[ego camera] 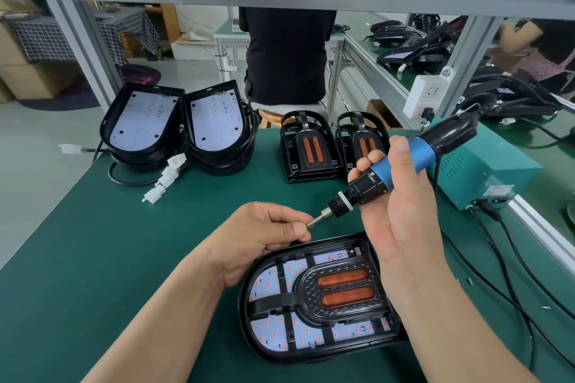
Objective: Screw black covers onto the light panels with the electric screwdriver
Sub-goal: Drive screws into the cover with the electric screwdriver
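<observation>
Electric screwdriver (413, 158) in right hand (401, 214), axis diagonal, bit (318, 221) pointing lower-left

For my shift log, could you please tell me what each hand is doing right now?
Left hand: pinches a small part at the tip of the screwdriver.
Right hand: grips the screwdriver.

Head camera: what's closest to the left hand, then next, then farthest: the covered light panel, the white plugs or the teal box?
1. The covered light panel, just below the left hand.
2. The white plugs, back left.
3. The teal box, far right.
</observation>
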Tool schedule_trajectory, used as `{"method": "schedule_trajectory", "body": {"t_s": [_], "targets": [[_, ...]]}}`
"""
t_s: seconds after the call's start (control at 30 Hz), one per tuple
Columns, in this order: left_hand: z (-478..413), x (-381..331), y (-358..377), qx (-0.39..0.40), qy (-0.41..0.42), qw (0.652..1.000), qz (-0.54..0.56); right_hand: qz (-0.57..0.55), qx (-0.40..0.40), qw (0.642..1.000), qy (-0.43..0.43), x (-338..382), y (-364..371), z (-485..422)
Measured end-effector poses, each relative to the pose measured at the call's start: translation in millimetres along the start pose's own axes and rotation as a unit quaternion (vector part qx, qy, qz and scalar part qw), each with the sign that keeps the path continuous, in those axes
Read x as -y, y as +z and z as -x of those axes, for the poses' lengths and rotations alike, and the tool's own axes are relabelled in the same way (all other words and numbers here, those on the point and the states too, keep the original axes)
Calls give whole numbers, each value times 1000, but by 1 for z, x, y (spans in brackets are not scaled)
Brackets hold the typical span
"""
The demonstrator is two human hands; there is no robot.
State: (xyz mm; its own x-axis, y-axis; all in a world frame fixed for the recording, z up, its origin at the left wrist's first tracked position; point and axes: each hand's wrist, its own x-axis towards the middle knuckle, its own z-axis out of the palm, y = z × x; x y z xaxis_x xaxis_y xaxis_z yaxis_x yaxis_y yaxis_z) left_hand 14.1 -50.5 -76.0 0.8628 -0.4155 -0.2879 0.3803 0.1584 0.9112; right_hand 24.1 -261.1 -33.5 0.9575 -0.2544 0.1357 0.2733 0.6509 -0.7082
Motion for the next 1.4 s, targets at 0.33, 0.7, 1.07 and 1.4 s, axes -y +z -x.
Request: {"method": "schedule_trajectory", "body": {"t_s": [0.33, 0.7, 1.07, 1.4], "targets": [[3, -4, -3, 14, 15, 999, -42, -47, -80, 995, 38, -2, -4, -3], [32, -23, -33, 43, -66, 976, -205, -53, -5, 997, 52, 10, 10, 9], [34, -21, -27, 17, -65, 967, -245, 99, 107, 989, 1, -4, 35, 37], [35, -20, -26, 16, -57, 970, -238, 145, 134, 980, -23, -6, 38, 44]]}}
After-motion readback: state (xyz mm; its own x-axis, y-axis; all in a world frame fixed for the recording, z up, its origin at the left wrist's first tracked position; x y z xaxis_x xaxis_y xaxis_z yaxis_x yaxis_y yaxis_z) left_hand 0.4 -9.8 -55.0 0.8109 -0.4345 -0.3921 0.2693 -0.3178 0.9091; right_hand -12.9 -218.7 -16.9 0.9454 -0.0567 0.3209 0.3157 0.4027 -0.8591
